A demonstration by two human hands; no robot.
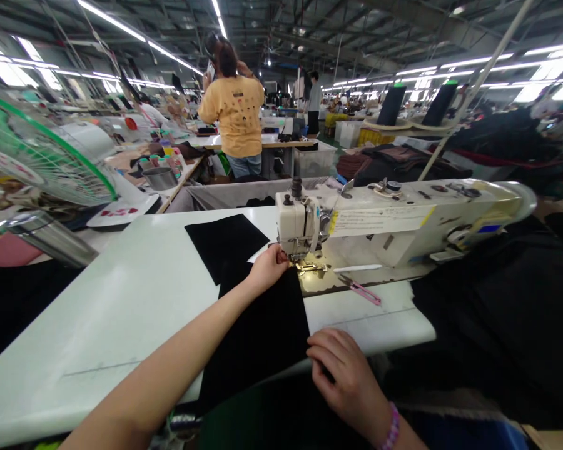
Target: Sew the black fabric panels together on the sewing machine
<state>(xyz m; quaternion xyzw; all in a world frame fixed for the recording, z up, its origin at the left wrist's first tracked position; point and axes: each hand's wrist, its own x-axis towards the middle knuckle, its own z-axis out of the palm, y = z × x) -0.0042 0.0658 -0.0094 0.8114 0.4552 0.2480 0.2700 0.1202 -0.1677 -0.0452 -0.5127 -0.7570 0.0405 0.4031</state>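
A black fabric panel (267, 319) lies over the front edge of the white table, its far end at the needle area of a sewing machine (293, 228). My left hand (269, 267) is closed near the presser foot, its fingers at the far edge of the fabric; exactly what they pinch is hidden. At the fabric's right edge, my right hand (340, 369) has its fingers curled against the cloth, with the thumb beneath. Another black fabric piece (225, 240) lies flat just beyond and left of the panel.
Pink-handled thread snips (361, 290) and a white pen (358, 268) lie right of the needle. A green-rimmed fan (47, 150) and a steel flask (47, 237) stand left. Dark cloth (492, 312) is heaped at right. A person in yellow (234, 112) stands ahead.
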